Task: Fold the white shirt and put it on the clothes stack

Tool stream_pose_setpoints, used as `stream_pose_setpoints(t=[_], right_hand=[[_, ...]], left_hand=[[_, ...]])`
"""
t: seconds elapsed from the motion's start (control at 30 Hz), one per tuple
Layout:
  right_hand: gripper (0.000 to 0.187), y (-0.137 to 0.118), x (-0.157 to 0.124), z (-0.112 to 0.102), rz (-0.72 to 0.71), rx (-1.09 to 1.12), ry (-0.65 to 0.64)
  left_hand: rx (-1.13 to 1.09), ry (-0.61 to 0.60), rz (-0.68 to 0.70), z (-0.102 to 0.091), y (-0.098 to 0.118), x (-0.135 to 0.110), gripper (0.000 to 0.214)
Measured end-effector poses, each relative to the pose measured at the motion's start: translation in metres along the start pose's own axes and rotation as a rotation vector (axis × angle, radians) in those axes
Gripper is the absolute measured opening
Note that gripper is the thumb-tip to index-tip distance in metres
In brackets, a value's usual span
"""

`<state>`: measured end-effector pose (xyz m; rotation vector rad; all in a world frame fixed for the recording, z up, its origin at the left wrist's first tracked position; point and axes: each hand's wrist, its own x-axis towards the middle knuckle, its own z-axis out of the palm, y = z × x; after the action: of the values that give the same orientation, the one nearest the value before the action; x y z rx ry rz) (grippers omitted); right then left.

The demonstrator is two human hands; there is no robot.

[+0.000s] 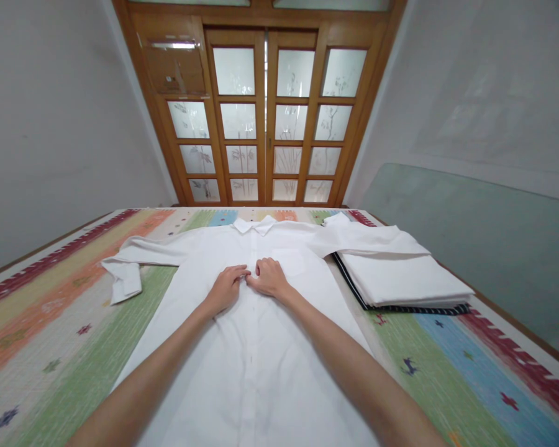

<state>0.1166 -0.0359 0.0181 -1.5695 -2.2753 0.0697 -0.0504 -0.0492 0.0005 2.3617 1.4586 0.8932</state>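
Note:
A white long-sleeved shirt (205, 385) lies spread face up before me, its collar at the far end and its sleeves out to both sides. On the front placket, at chest height, my left hand (227, 287) pinches the cloth. My right hand (267, 277) is closed on the same strip from the other side, fingers curled. The fingertips of both hands nearly meet there. A button between them is too small or hidden to make out. Below the hands the placket runs down the middle, and the cloth has soft wrinkles.
The shirt's right-hand sleeve rests over a stack of folded white and dark striped clothes (405, 279). Underneath is a colourful striped cloth (74, 335) with small figures. A pale green panel (447, 223) stands along the right wall. Wooden glazed doors (266, 124) are at the far end.

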Motion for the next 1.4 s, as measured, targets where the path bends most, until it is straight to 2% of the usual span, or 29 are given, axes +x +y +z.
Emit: stream_pose_setpoints(t=[0.27, 0.47, 0.6, 0.83, 1.4], right_hand=[[0.019, 0.002, 0.001, -0.001, 0.018, 0.043, 0.011], [0.015, 0.005, 0.001, -0.001, 0.035, 0.120, 0.048], [0.016, 0.008, 0.003, 0.002, 0.054, 0.189, 0.061], [0.016, 0.016, 0.005, -0.001, 0.096, 0.411, 0.001], [0.016, 0.028, 0.008, 0.008, 0.034, 0.577, -0.014]], left_hand=[[0.003, 0.022, -0.125, 0.004, 0.007, 0.013, 0.040], [0.001, 0.050, -0.175, 0.009, 0.009, 0.024, 0.026], [-0.011, 0.071, -0.171, 0.008, 0.014, 0.022, 0.020], [-0.024, 0.077, -0.163, 0.004, 0.022, 0.017, 0.013], [-0.116, 0.064, -0.152, 0.004, 0.033, 0.019, 0.009]])
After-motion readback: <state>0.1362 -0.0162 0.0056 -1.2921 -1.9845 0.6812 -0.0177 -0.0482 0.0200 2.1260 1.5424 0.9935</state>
